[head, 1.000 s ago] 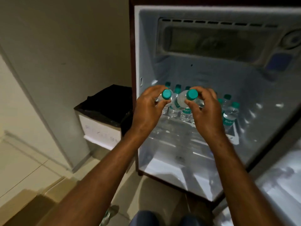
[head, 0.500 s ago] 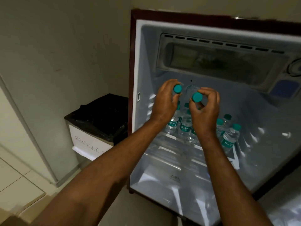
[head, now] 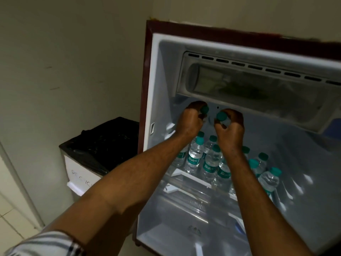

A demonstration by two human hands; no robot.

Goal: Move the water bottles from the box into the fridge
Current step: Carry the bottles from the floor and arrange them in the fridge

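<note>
- The fridge stands open, dark red round its edge and pale inside, with a frosted freezer box across the top.
- Both arms reach in under that box.
- The left hand has its fingers curled round a bottle just below its teal cap; the bottle's body is hidden behind the hand.
- The right hand grips a second bottle the same way, teal cap showing above the knuckles, just right of the first.
- Below the hands, a cluster of water bottles stands upright on the shelf, running off to the right.
- Left of the fridge, a bin with a black liner sits against the wall.
</note>
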